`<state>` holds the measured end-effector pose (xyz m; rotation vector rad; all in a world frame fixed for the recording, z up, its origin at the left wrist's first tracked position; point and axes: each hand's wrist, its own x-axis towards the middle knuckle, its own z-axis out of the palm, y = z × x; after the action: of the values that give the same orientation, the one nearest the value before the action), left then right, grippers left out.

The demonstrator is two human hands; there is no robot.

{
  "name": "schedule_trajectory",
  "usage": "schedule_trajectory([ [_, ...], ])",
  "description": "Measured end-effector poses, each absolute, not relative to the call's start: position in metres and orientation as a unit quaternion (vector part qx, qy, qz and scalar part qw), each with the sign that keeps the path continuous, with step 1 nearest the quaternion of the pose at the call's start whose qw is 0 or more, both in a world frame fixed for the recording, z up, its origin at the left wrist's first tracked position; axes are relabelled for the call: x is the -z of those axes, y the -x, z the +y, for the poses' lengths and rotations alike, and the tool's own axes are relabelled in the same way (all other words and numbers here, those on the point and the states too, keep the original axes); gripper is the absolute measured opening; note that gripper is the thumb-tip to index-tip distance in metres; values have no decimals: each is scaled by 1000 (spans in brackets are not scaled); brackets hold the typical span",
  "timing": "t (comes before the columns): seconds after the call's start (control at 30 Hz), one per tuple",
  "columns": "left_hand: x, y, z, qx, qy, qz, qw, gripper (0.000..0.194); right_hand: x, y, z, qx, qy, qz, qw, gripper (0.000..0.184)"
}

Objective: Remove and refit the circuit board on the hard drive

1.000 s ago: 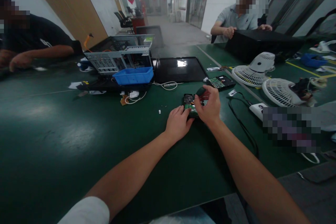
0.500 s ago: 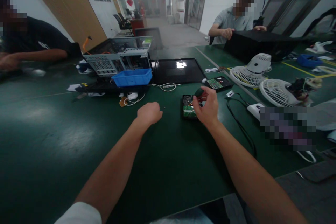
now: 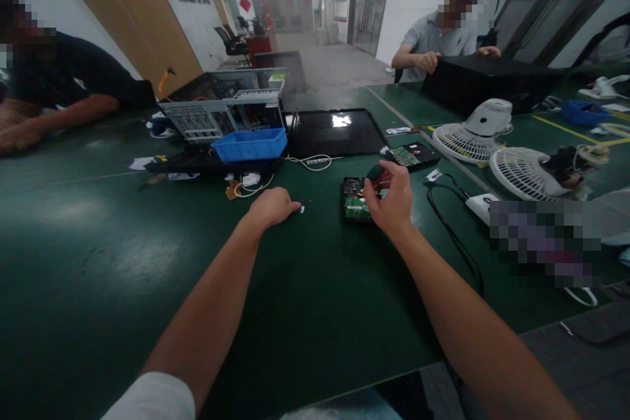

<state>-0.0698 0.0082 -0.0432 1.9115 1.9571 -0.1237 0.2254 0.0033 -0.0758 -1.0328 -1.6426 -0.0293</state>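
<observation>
My right hand (image 3: 394,200) is closed around the dark green handle of a screwdriver (image 3: 375,174), its shaft mostly hidden by the fingers. Under that hand lies a hard drive (image 3: 357,208) with its green circuit board facing up. To the left, my left hand (image 3: 273,207) rests low over the table, fingers curled; whatever its fingertips hold is hidden. Right beside the fingertips is a tiny white piece (image 3: 302,209), with small dark bits, perhaps screws (image 3: 309,201), just behind it.
A blue bin (image 3: 251,144) stands before an opened computer case (image 3: 197,121). Beside it lie a black panel (image 3: 337,132) and a second hard drive (image 3: 413,155). White fan parts (image 3: 467,141), a black cable (image 3: 450,230) and a power strip (image 3: 477,205) are rightward. Two other people sit across the table.
My left hand has moved slightly left and down, uncovering the tiny white piece by its fingertips. My right hand stays at the hard drive with the screwdriver.
</observation>
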Motion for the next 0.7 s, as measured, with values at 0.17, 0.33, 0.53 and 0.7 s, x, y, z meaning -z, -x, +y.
schedule_trajectory([
  [0.17, 48, 48, 1, 21, -711, 674, 197, 28, 76, -226, 3, 16, 440, -700, 562, 51],
  [0.33, 52, 51, 3, 12, -728, 658, 192, 20, 76, -226, 3, 17, 442, -700, 561, 50],
  [0.53, 59, 47, 8, -131, -725, 642, 213, 30, 75, -225, 2, 9, 446, -701, 557, 50],
  [0.7, 70, 40, 12, -352, -710, 569, 220, 74, 74, -225, 1, 1, 445, -700, 559, 49],
])
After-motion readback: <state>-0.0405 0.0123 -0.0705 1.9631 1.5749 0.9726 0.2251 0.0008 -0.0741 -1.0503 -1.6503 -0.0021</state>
